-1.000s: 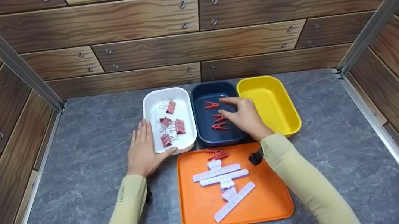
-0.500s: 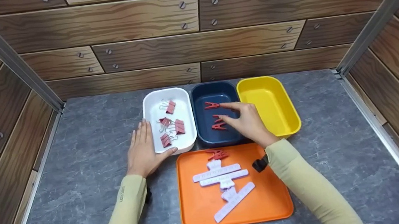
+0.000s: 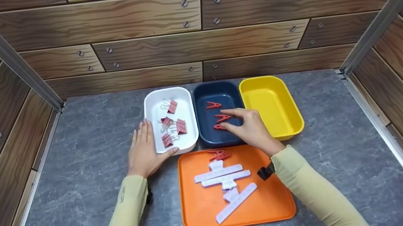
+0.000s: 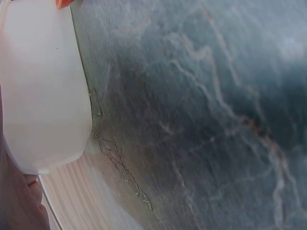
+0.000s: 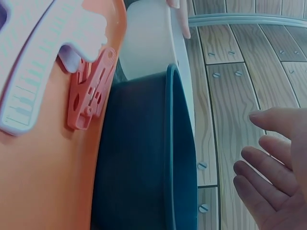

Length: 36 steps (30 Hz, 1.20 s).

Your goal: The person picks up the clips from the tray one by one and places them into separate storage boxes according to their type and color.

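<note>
My left hand (image 3: 142, 149) lies flat along the left side of the white bin (image 3: 192, 144), thumb at its near edge. In that bin sit several red binder clips (image 3: 181, 126) with wire handles. Over the dark blue bin (image 3: 217, 89) my right hand (image 3: 252, 129) hovers with thumb and index finger apart and nothing between them; the right wrist view shows its fingers (image 5: 264, 167) loosely bent. Beneath it, three red clothespins (image 3: 213, 104) lie in the blue bin, the nearest partly covered by the thumb.
A yellow bin (image 3: 293, 117) adjoins the blue one on the right. In front, an orange tray (image 3: 197, 212) bears red clothespins (image 3: 219, 155) at its far edge and three lilac bag clips (image 3: 236, 202). Wood-patterned walls (image 3: 145, 15) enclose the grey tabletop (image 3: 76, 150).
My right hand has drawn slightly nearer and to the right, with its fingers still apart. The left hand stays against the white bin, and the clips lie as before.
</note>
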Each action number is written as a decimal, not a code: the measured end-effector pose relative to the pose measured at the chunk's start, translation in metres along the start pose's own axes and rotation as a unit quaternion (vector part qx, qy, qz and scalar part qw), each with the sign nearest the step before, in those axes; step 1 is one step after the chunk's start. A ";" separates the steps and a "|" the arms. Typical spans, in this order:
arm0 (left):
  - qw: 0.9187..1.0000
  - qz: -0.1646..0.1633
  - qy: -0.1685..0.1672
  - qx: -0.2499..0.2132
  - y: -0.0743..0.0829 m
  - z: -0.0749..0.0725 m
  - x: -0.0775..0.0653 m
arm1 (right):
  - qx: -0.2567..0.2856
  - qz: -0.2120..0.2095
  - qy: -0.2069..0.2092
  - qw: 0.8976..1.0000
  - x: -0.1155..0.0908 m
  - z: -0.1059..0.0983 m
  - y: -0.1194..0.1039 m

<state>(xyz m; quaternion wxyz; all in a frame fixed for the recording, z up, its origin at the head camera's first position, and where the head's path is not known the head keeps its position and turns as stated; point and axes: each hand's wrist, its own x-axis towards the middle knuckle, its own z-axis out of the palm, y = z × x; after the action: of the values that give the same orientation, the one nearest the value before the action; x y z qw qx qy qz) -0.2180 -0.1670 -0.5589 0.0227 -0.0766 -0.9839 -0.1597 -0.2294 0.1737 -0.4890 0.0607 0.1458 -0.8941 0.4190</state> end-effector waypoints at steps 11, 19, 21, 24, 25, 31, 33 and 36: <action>1.000 0.002 0.010 -0.007 -0.001 0.000 0.001 | 0.008 -0.058 0.000 0.998 -0.012 0.002 0.002; 1.000 0.003 0.011 -0.005 -0.001 0.000 0.001 | 0.006 -0.071 -0.006 0.997 -0.024 0.003 0.001; 1.000 0.004 0.011 -0.002 -0.001 0.000 0.001 | 0.005 -0.075 -0.010 0.997 -0.027 0.003 0.001; 1.000 0.005 0.011 -0.001 -0.001 0.000 0.001 | 0.004 -0.073 -0.018 0.997 -0.033 0.006 0.001; 1.000 0.005 0.012 -0.001 -0.001 0.000 0.001 | 0.004 -0.072 -0.022 0.997 -0.035 0.007 0.001; 1.000 0.005 0.009 -0.003 -0.001 0.000 0.001 | -0.006 -0.067 -0.039 0.997 -0.046 0.011 0.003; 1.000 0.005 0.009 -0.003 -0.001 0.000 0.001 | -0.010 -0.073 -0.043 0.996 -0.049 0.013 0.004; 1.000 0.006 0.010 -0.001 -0.002 0.001 0.001 | -0.009 -0.080 -0.053 0.995 -0.052 0.017 0.006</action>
<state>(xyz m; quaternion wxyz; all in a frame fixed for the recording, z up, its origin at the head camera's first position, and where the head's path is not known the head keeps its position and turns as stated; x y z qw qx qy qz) -0.2196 -0.1683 -0.5599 0.0334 -0.0804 -0.9830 -0.1616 -0.1814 0.1757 -0.5163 0.0480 0.2379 -0.8854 0.3965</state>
